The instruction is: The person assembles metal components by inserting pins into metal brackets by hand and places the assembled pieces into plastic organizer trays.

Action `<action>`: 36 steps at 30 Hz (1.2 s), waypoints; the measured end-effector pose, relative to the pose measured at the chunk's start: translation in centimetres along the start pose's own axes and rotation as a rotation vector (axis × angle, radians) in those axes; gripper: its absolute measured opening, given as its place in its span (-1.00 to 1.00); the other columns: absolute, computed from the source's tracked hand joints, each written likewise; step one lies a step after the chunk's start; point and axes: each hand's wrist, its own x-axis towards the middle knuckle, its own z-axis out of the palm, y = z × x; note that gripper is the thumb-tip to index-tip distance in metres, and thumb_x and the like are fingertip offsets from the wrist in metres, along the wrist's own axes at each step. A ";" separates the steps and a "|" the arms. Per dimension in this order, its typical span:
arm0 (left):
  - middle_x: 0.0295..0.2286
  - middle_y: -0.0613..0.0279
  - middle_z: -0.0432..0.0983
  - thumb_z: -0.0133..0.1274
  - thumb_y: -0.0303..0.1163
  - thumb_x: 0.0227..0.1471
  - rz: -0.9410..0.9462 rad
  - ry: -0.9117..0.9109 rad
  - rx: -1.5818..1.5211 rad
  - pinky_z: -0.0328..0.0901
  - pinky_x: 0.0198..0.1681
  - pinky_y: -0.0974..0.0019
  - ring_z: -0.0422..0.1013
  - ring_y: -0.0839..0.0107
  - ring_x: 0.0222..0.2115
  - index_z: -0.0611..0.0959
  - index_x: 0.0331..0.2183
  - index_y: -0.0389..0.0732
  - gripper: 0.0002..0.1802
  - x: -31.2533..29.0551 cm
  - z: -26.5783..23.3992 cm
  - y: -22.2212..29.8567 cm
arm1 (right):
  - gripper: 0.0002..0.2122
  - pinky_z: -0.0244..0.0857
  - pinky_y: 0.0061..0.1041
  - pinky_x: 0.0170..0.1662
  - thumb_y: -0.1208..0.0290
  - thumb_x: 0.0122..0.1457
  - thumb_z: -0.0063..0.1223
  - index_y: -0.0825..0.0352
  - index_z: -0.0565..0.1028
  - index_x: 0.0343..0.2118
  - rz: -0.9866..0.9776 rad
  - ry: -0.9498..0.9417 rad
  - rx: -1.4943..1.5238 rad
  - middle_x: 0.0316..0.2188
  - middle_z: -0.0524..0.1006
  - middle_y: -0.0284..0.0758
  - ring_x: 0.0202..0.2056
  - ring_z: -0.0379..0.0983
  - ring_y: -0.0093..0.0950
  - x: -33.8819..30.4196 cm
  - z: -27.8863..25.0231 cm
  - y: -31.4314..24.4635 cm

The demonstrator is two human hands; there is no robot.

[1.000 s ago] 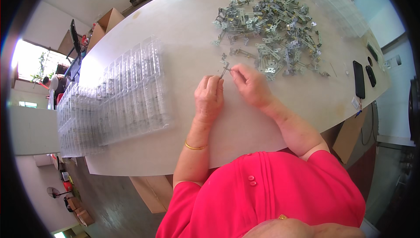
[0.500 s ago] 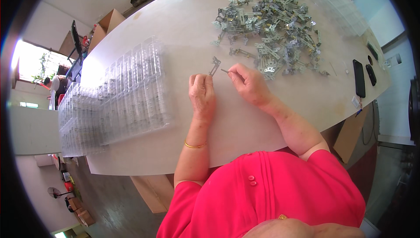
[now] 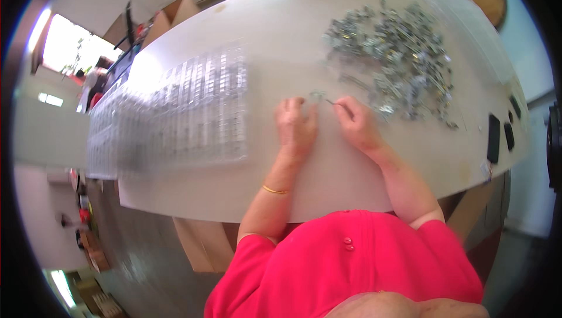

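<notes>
My left hand [image 3: 296, 129] is closed on a small silvery metal bracket [image 3: 317, 94] that sticks out past its fingertips. Just to its right, my right hand [image 3: 358, 125] pinches a thin dark pin [image 3: 332, 102], which points left toward the bracket. A small gap seems to separate pin and bracket, though motion blur smears the detail. Beyond the right hand spreads a loose pile of similar metal brackets [image 3: 404, 54], some with brassy parts. Left of my hands stand clear plastic trays [image 3: 199, 107] with rows of compartments, with metal parts showing in them.
All this lies on a pale table [image 3: 275, 43] with a curved far edge. More clear trays [image 3: 474, 37] lie at the far right. A black phone [image 3: 493, 138] and smaller dark items rest near the right edge. A cardboard box [image 3: 202, 245] stands under the near edge.
The view has shifted and blurred. The bracket in my left hand has tilted over to the right, and my hands are closer together. Both hands keep their hold.
</notes>
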 end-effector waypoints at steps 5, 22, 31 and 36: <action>-0.38 0.02 0.49 0.22 -0.34 -0.03 0.006 -0.027 -0.020 0.26 -0.15 0.07 0.41 0.06 -0.29 0.58 -0.30 -0.29 -0.74 -0.1 0.6 1.1 | -0.91 0.27 -0.47 -0.48 0.41 0.23 0.07 0.30 0.52 -0.32 -0.018 0.016 -0.043 -0.60 0.49 -0.28 -0.59 0.41 -0.47 -0.2 0.0 1.7; -0.47 0.16 0.48 0.19 -0.47 -0.03 -0.017 0.102 -0.166 0.24 -0.20 0.14 0.41 0.18 -0.38 0.59 -0.38 -0.23 -0.88 1.0 -1.4 1.7 | -0.92 0.18 -0.72 -0.45 0.41 0.30 0.03 0.29 0.51 -0.27 0.144 -0.057 0.264 -0.54 0.41 -0.56 -0.51 0.30 -0.75 0.1 0.2 2.1; -0.48 0.16 0.52 0.21 -0.51 -0.02 -0.031 0.298 -0.039 0.29 -0.30 0.24 0.41 0.28 -0.46 0.64 -0.38 -0.26 -0.90 4.0 -11.6 0.2 | -0.91 0.12 -0.75 -0.51 0.40 0.30 0.02 0.28 0.50 -0.28 0.156 -0.062 0.305 -0.57 0.39 -0.58 -0.54 0.27 -0.78 0.2 0.2 3.0; -0.45 0.18 0.56 0.20 -0.46 0.03 -0.168 0.420 0.136 0.37 -0.38 0.35 0.45 0.41 -0.50 0.67 -0.34 -0.31 -0.86 4.3 -18.6 -6.0 | -0.91 0.10 -0.74 -0.52 0.40 0.29 0.03 0.29 0.51 -0.29 0.161 -0.046 0.269 -0.59 0.41 -0.57 -0.56 0.26 -0.78 0.3 0.2 2.7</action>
